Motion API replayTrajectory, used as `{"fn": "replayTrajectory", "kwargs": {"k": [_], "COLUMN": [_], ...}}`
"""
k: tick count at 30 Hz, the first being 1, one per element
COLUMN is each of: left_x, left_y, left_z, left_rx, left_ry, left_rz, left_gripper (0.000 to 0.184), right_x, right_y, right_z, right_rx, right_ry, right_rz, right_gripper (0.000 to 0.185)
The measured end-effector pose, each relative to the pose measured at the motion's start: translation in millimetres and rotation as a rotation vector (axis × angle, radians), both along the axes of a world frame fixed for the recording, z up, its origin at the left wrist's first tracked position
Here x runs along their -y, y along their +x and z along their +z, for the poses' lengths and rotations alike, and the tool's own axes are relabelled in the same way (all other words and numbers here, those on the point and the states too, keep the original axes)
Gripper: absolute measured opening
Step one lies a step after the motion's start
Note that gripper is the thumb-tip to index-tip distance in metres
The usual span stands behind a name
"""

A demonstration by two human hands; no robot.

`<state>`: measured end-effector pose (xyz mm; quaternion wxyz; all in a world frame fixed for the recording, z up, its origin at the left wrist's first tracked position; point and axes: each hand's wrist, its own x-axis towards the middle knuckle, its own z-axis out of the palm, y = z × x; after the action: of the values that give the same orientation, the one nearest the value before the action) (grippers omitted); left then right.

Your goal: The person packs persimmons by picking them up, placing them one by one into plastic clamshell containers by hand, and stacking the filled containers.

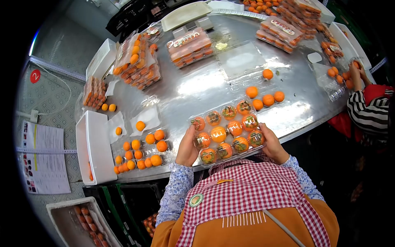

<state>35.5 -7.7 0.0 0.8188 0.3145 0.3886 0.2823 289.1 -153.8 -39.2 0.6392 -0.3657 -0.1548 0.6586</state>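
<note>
A clear plastic fruit pack (227, 139) with rows of orange persimmons, several showing leafy tops, is held level at the table's near edge. My left hand (187, 147) grips its left side and my right hand (272, 144) its right side, fingers partly hidden by the pack. Just beyond it, an open clear tray (242, 91) holds a few loose persimmons (268, 100). Left of my left hand, partly filled trays of persimmons (156, 159) lie on the metal table, with a white sheet (146, 119) at their far end.
Stacked filled packs (189, 47) stand across the metal table (185, 88). A scale (187, 15) is at the back. White foam boxes (95, 144) line the left edge. At the far right, a co-worker's hands (357, 76) handle fruit. Crates (123, 210) sit below the table.
</note>
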Motion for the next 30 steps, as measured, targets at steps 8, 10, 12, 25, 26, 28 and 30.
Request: {"fn": "replayTrajectory", "kwargs": {"k": [8, 10, 12, 25, 26, 28, 30], "left_x": [33, 42, 52, 81, 80, 81, 82], "left_y": [54, 67, 80, 101, 100, 97, 91], "left_z": [26, 32, 37, 14, 9, 3, -2], "left_rx": [0.204, 0.224, 0.257, 0.263, 0.235, 0.188, 0.148], "left_ry": [0.144, 0.159, 0.175, 0.086, 0.108, 0.128, 0.134], "left_rz": [-0.184, -0.24, -0.287, -0.301, -0.298, -0.282, -0.25], "left_gripper": [0.065, 0.073, 0.077, 0.074, 0.074, 0.075, 0.076], "right_x": [36, 50, 62, 95, 96, 99, 98], "right_y": [45, 52, 60, 68, 68, 66, 64], "right_z": [-19, -27, -40, 2, 4, 6, 8], "right_rx": [-0.052, -0.113, -0.187, 0.076, 0.158, 0.271, 0.315], "right_ry": [0.063, 0.021, 0.007, 0.072, 0.083, 0.097, 0.115], "right_rz": [-0.187, -0.249, -0.289, -0.339, -0.328, -0.323, -0.317], "right_gripper": [0.05, 0.05, 0.049, 0.048, 0.048, 0.049, 0.05]}}
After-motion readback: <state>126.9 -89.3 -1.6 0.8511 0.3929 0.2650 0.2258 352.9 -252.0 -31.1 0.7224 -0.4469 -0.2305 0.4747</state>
